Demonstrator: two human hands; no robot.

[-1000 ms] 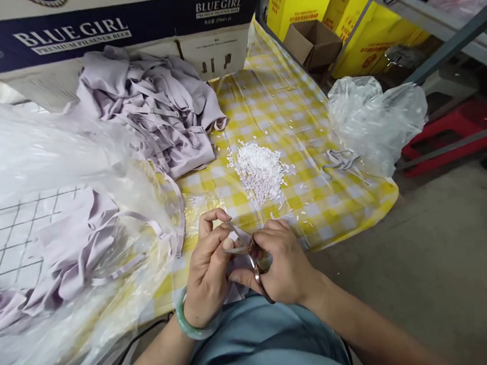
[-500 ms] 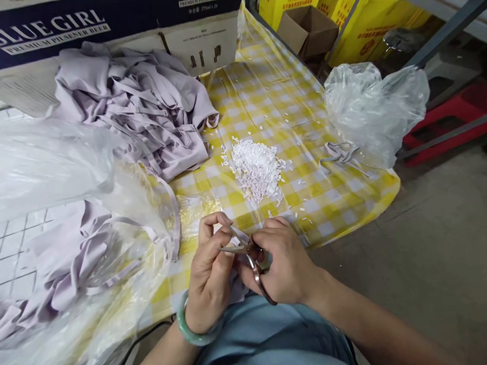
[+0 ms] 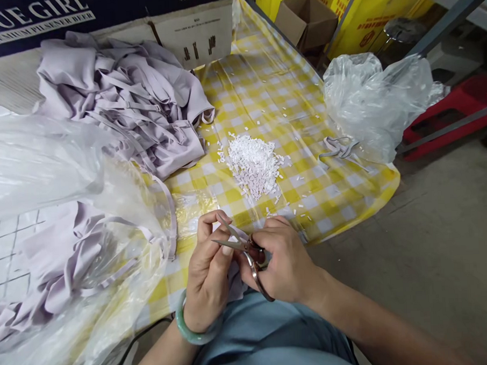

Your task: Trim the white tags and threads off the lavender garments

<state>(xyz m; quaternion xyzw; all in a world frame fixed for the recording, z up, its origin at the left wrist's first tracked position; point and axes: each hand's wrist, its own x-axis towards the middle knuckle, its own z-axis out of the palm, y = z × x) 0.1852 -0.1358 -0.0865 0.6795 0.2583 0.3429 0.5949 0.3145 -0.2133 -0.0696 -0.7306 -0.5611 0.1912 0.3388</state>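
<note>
My right hand (image 3: 285, 258) grips a pair of scissors (image 3: 240, 244) by the handles, the blades spread apart and pointing left. Those blades lie over the fingers of my left hand (image 3: 211, 270), which is closed on a piece of pale lilac fabric (image 3: 235, 282). Most of that fabric is hidden behind my hands, hanging down toward my lap. A green bangle (image 3: 187, 325) circles my left wrist. Just beyond my hands, a heap of small white snippets (image 3: 254, 163) is spread on the yellow checked tablecloth (image 3: 333, 200).
Lilac garments (image 3: 122, 96) lie piled at the back left against a beer carton (image 3: 197, 36). Clear plastic sheeting (image 3: 44, 159) partly covers more lilac cloth (image 3: 65, 255) at left. On the right edge sit a crumpled plastic bag (image 3: 369, 101) and some lilac straps (image 3: 341, 147).
The scissor blades have spread wider over my left fingers. My view has shifted slightly, so the table things sit a little higher and further left; both hands stay nearly in place.
</note>
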